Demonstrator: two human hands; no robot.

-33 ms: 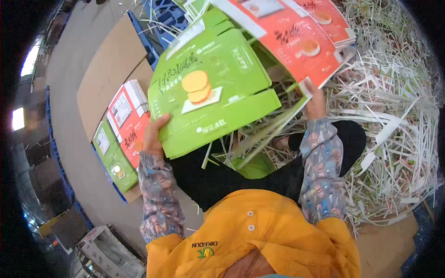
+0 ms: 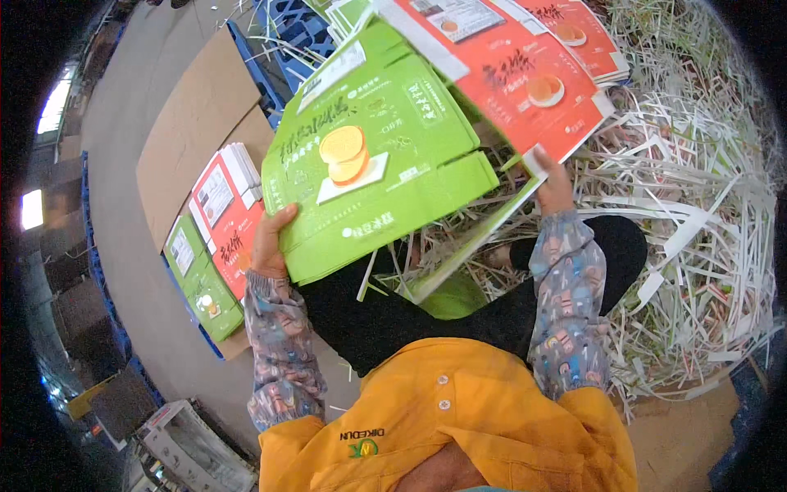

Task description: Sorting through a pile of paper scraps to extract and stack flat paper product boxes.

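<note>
Flat green printed cardboard box blanks, seemingly a thin stack, lie tilted across the middle above my lap. My left hand grips their near left corner, thumb on top. My right hand is closed on the upper end of a long, narrow paper strip, pale with a green edge. The strip slants down toward my lap and is partly blurred. Just beyond my right hand are red printed box blanks, partly overlapping the green ones. Whether my right fingers also touch the red blanks, I cannot tell.
Shredded paper strips heap up on the right and around my legs. At the left, stacks of red blanks and green blanks rest on brown cardboard. A blue pallet shows at the top. A grey-white crate stands lower left.
The green blanks have shifted and tilted slightly in my left hand. The strip in my right hand has swung a little. Both hands keep their grip.
</note>
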